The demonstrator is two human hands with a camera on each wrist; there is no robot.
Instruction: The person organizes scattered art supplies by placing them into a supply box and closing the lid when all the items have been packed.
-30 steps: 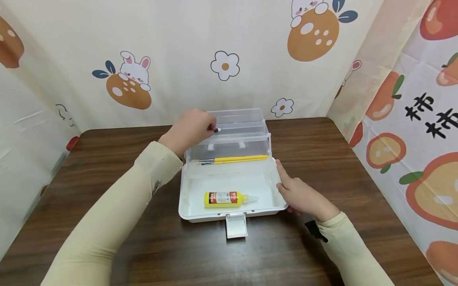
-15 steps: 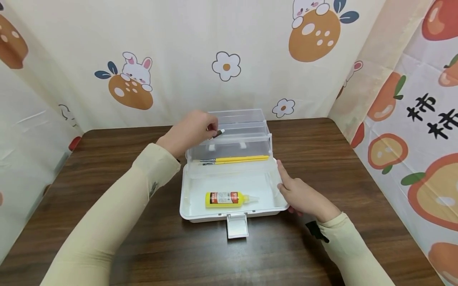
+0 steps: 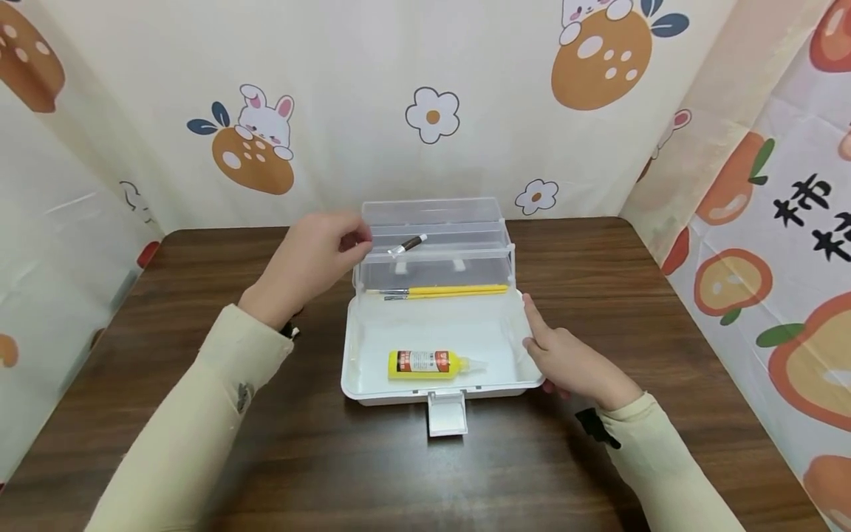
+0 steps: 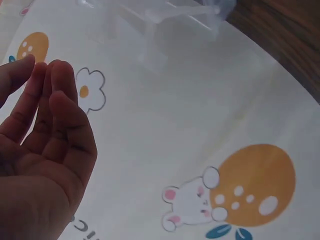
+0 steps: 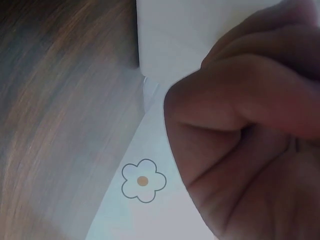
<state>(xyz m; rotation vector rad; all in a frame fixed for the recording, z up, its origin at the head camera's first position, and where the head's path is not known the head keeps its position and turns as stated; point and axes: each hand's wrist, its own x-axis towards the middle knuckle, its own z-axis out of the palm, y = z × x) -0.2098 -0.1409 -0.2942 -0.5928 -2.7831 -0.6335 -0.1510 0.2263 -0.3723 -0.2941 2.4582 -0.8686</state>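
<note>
A white storage box [image 3: 442, 332] with clear fold-out trays stands unlatched on the table. Across its upper clear tray [image 3: 465, 238] lies a small dark paint tube [image 3: 414, 244] with a white cap. My left hand [image 3: 319, 247] hovers just left of that tray, and in the left wrist view its loosely bent fingers [image 4: 62, 80] have nothing between them. At the box's right side, my right hand [image 3: 572, 362] grips the wall, fingers curled under the outside. Two yellow paintbrushes [image 3: 459, 291] rest in the lower tray. A yellow glue bottle [image 3: 423, 363] lies on the box floor.
The box's white latch flap [image 3: 448, 415] hangs out over the front edge. Close behind the dark wooden table [image 3: 392, 480] hangs a printed curtain [image 3: 359, 96], with another fruit-patterned one [image 3: 798, 310] along the right side.
My left hand has let go of the paint tube, leaving it in the upper tray, and has moved left away from it. The right hand keeps its hold on the box.
</note>
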